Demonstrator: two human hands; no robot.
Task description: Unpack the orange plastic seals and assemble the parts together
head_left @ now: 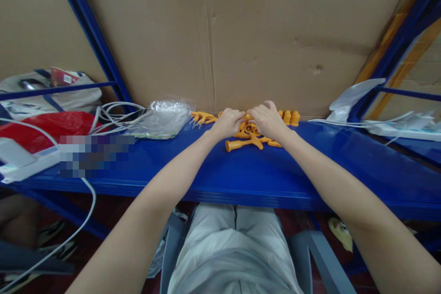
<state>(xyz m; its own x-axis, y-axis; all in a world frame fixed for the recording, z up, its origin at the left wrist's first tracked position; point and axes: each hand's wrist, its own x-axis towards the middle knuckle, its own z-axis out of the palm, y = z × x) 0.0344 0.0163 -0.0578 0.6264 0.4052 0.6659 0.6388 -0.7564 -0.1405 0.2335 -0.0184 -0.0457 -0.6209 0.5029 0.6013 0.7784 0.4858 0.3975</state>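
My left hand [228, 122] and my right hand [267, 119] meet at the back of the blue shelf, fingers bent and closed. Between their fingertips shows a small bit of an orange plastic part [247, 116]; the fingers hide most of its shape. Just below my hands lie more orange plastic pieces, among them a branched, handle-like piece [241, 144] with a round open end. Left of my left hand are another orange piece [204, 116] and several small metal springs [197, 124]. Short orange cylinders [290, 118] stand in a row beyond my right hand.
A clear plastic bag [165, 118] lies to the left, beside coiled white cables [113, 117], a red bag [51, 126] and a white power strip [32, 163]. Cardboard [275, 32] walls off the back. Blue posts [93, 32] rise at both sides. White plastic [351, 98] sits at right.
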